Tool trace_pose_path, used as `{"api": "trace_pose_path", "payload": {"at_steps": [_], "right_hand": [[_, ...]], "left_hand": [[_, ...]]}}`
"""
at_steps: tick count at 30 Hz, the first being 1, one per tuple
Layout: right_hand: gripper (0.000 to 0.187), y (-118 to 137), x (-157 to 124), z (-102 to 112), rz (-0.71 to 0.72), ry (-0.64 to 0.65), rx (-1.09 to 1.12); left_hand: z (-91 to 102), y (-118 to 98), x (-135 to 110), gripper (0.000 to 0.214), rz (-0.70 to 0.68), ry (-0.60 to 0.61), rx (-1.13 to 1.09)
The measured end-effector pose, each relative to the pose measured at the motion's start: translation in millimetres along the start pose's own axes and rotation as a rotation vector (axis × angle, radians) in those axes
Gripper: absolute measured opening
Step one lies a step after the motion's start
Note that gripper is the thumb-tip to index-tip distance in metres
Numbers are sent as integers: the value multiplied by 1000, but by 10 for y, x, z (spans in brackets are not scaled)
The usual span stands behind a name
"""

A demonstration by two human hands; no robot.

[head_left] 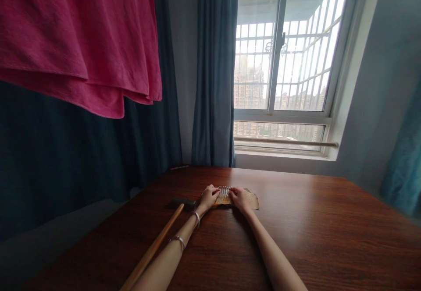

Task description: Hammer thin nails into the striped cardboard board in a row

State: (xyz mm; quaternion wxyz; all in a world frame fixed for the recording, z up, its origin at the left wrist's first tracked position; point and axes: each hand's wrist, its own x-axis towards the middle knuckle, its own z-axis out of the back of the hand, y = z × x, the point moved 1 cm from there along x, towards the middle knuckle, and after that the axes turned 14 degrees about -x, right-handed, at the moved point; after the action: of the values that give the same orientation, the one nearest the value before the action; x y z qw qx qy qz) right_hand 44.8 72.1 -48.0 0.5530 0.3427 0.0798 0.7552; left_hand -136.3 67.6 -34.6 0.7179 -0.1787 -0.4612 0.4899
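Both hands are on a flat, tan thing (223, 200) with a row of thin pale ribs along its far edge. It is too small in view to name its kind. My left hand (208, 196) has its fingers bent in a grip at the left end. My right hand (240, 198) grips it right of the middle, and its ribbed right end (254, 201) shows past that hand. Between the hands the ribs stay visible. Two bracelets (177, 240) circle my left wrist and forearm.
Left of my left arm lies a tool with a long wooden handle (154, 245) and a dark head (184, 203). The brown wooden table (312, 229) reaches toward a barred window (283, 63). A pink towel (79, 41) hangs at upper left, before dark blue curtains (215, 72).
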Motion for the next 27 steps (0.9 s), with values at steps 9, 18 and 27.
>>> {"api": "trace_pose_path", "payload": {"at_steps": [9, 18, 27], "right_hand": [[27, -33, 2, -38, 6, -6, 21], [26, -19, 2, -60, -40, 23, 21], [27, 22, -35, -13, -66, 54, 40]], "left_hand": [[23, -69, -45, 27, -40, 2, 29], [37, -171, -92, 27, -55, 27, 117], [88, -322, -159, 27, -28, 68, 263]]}}
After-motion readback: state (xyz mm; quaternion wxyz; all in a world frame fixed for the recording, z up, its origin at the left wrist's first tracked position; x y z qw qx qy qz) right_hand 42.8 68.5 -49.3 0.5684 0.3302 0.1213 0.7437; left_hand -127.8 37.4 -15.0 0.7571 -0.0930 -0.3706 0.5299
